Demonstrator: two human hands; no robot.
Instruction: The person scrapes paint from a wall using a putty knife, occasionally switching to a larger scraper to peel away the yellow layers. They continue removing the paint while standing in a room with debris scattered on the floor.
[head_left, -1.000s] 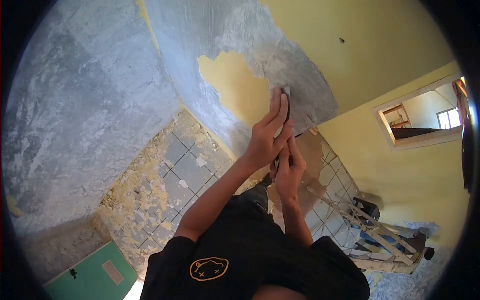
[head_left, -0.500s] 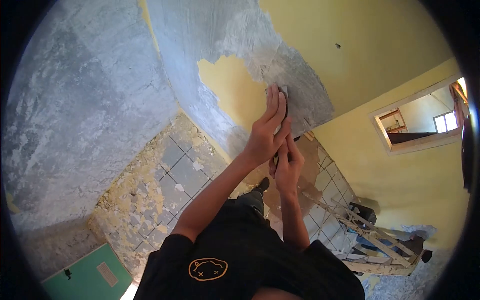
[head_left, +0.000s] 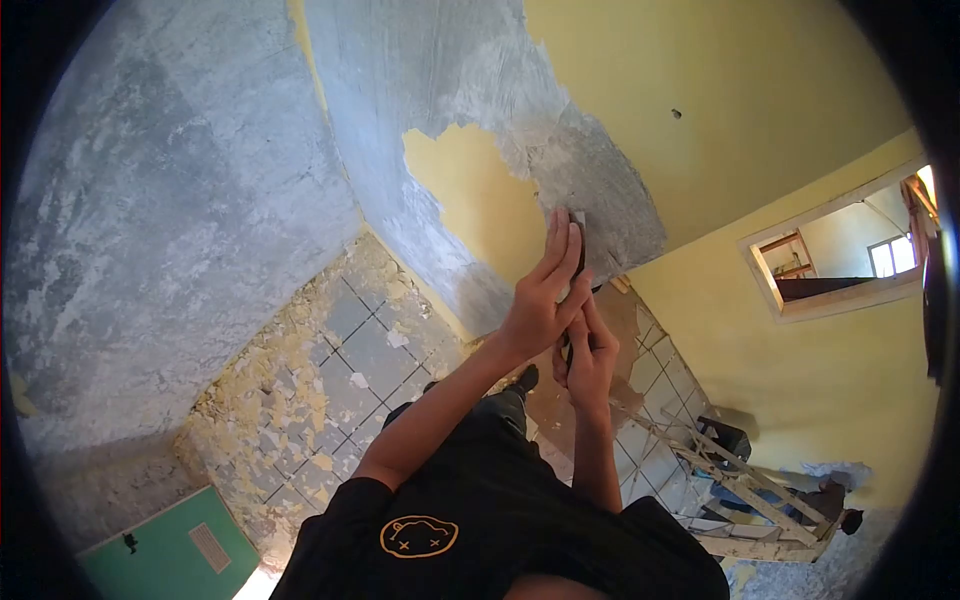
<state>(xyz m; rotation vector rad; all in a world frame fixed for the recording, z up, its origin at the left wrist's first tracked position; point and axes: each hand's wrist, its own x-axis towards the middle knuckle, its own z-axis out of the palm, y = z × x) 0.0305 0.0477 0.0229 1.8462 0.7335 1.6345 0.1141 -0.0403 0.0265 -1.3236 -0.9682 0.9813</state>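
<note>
A scraper [head_left: 581, 222] with a dark handle and a light metal blade lies against the wall, its blade at the edge between bare grey and yellow paint. My right hand [head_left: 590, 368] is closed round the handle, which is mostly hidden. Above it, my left hand [head_left: 540, 305] grips the upper part, its long fingers pressed along the tool towards the blade. Beside the fingers on the left is a yellow paint patch [head_left: 475, 190], with scraped grey wall [head_left: 590, 165] around it.
Paint flakes [head_left: 290, 400] litter the tiled floor to the left. A green panel [head_left: 170, 555] stands at lower left. To the right, a wooden ladder [head_left: 770, 500] stands near another person [head_left: 828, 500], partly hidden. A framed wall opening [head_left: 840, 240] is at upper right.
Both hands and the scraper have moved down along the wall, keeping their hold. The view has shifted slightly, so the wall patch sits a little lower.
</note>
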